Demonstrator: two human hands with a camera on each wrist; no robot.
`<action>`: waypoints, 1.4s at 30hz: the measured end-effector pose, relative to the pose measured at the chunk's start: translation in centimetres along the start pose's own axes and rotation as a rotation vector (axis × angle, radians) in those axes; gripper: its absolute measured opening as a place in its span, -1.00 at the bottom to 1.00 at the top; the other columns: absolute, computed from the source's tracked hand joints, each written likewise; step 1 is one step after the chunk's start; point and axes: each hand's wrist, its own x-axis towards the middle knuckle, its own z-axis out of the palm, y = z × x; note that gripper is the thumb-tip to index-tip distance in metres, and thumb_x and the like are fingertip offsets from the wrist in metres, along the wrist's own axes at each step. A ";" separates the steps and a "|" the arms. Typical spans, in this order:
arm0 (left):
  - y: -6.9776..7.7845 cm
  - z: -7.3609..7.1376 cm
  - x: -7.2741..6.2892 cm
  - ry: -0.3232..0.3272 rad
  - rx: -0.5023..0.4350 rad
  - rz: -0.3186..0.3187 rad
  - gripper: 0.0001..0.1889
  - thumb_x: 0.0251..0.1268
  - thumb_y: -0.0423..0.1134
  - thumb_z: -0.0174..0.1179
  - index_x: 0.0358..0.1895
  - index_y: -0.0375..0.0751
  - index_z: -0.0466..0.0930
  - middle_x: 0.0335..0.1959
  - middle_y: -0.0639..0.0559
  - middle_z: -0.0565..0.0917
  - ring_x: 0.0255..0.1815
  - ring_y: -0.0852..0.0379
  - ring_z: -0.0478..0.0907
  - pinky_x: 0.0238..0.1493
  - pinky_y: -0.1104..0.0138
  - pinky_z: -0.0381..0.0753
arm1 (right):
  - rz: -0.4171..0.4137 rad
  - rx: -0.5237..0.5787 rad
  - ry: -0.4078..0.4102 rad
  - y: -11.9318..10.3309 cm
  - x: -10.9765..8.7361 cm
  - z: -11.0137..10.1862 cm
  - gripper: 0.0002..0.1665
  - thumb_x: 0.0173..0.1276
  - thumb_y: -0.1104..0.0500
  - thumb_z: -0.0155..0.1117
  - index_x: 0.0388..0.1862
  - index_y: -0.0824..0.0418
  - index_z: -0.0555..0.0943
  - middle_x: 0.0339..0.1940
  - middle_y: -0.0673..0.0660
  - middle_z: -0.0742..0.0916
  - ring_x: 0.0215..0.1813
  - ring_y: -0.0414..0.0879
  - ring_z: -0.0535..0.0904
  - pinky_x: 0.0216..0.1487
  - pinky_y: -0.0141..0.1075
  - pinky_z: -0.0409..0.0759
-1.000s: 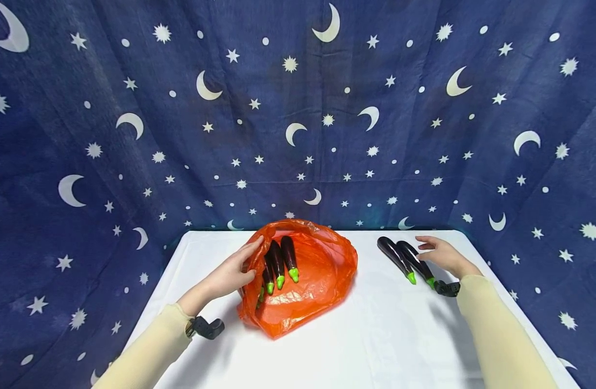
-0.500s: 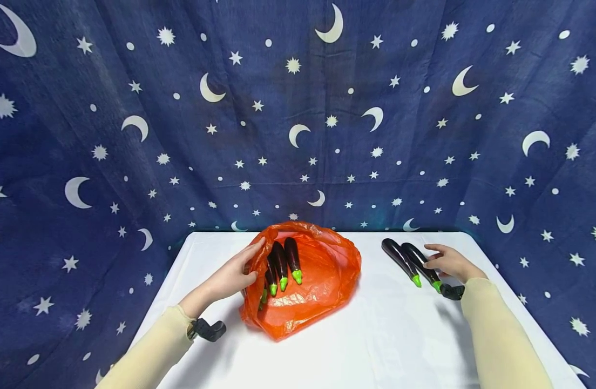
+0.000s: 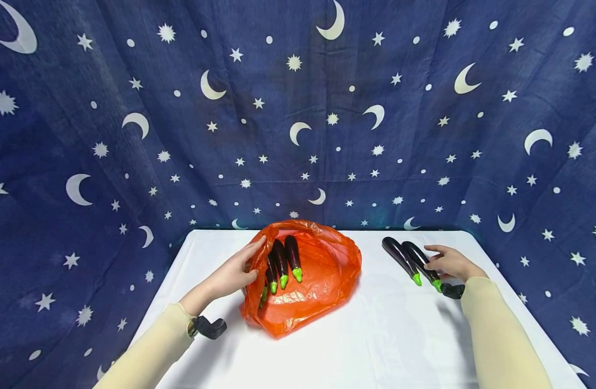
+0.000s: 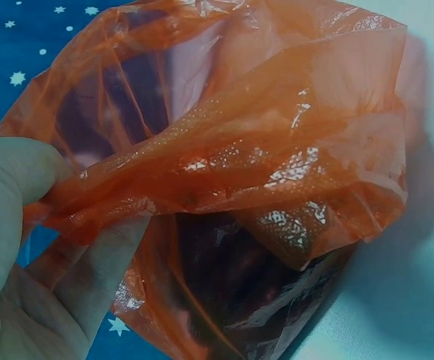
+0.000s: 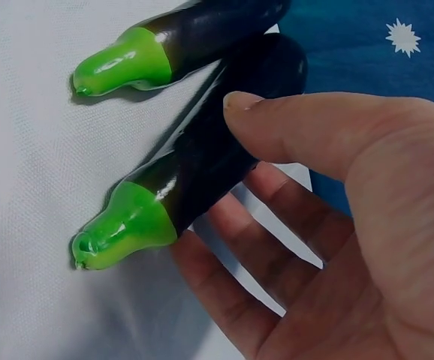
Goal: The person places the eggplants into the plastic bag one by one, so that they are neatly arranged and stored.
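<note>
An orange plastic bag lies with its mouth facing me, several dark purple eggplants with green caps inside it. My left hand pinches the bag's left rim between thumb and fingers; the left wrist view shows the thin film bunched there. On the right, two more eggplants lie side by side. My right hand holds the nearer eggplant, thumb over its top and fingers along its other side. The second eggplant lies just left of it, untouched. In the left wrist view the bag hides most of its contents.
A white-covered table bears everything. Behind and at both sides hangs a dark blue cloth printed with moons and stars, close to the table's back edge. A stretch of tabletop separates the bag from the two eggplants at right.
My right hand has lowered slightly onto the nearer eggplant, and its fingers have come around it. The left hand keeps its hold on the bag. The head view has shifted a little.
</note>
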 end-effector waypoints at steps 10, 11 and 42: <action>0.0 0.0 -0.1 -0.003 -0.010 -0.001 -0.12 0.30 -0.52 0.15 0.67 -0.04 0.04 0.64 -0.15 0.08 0.55 -0.15 0.18 0.44 -0.06 0.29 | 0.037 0.009 -0.023 -0.1 0.0 0.0 0.01 0.30 0.29 0.36 0.60 0.46 0.06 0.19 0.43 0.46 0.01 0.09 0.53 -0.03 0.00 0.68; 0.0 0.0 -0.1 -0.003 -0.006 -0.002 -0.11 0.30 -0.52 0.15 0.67 -0.04 0.04 0.64 -0.15 0.09 0.55 -0.15 0.18 0.44 -0.05 0.28 | 0.040 0.014 -0.020 -0.1 -0.1 0.1 0.01 0.29 0.30 0.36 0.60 0.45 0.06 0.18 0.42 0.46 0.00 0.09 0.54 -0.04 -0.01 0.69; 0.1 -0.1 -0.1 -0.003 0.012 -0.017 -0.11 0.29 -0.51 0.16 0.67 -0.04 0.04 0.63 -0.16 0.09 0.57 -0.15 0.14 0.48 -0.06 0.22 | 0.067 -0.054 -0.031 -0.1 0.6 0.1 -0.02 0.31 0.32 0.33 0.60 0.42 0.06 0.19 0.45 0.48 0.03 0.09 0.57 -0.08 0.01 0.69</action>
